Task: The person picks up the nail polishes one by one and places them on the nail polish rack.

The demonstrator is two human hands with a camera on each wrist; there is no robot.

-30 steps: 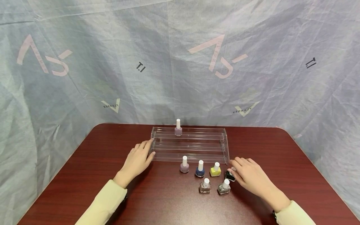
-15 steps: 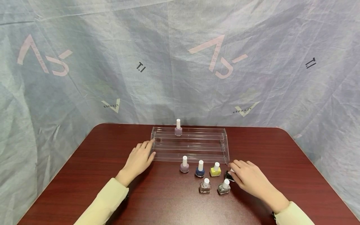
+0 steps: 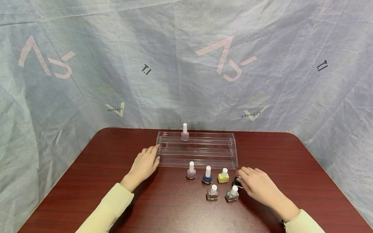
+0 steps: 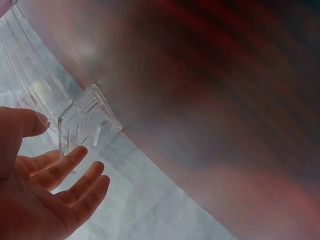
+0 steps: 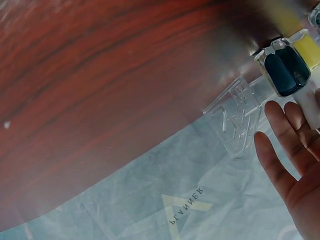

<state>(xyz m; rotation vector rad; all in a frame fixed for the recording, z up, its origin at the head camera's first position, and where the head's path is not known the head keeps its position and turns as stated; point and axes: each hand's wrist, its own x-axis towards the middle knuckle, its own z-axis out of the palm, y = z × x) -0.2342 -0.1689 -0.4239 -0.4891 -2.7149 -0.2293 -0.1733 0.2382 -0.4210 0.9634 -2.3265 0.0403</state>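
A clear stepped acrylic rack stands towards the back of the table, a lilac nail polish bottle upright on its top tier. My left hand holds the rack's left end, thumb at the front and fingers along the side panel. To the right, my right hand pinches the white cap of a dark nail polish bottle. From the head, the fingers hide that cap and part of the bottle. Nearest to this hand are a yellow bottle and a grey glitter bottle.
Before the rack also stand a mauve bottle, a navy blue bottle and a brownish glitter bottle, all white-capped. A grey cloth hangs behind the dark red wooden table.
My right fingers have closed in around the dark bottle's cap, which showed white between them earlier. My left hand has shifted very slightly at the rack's end. The other bottles have stayed put.
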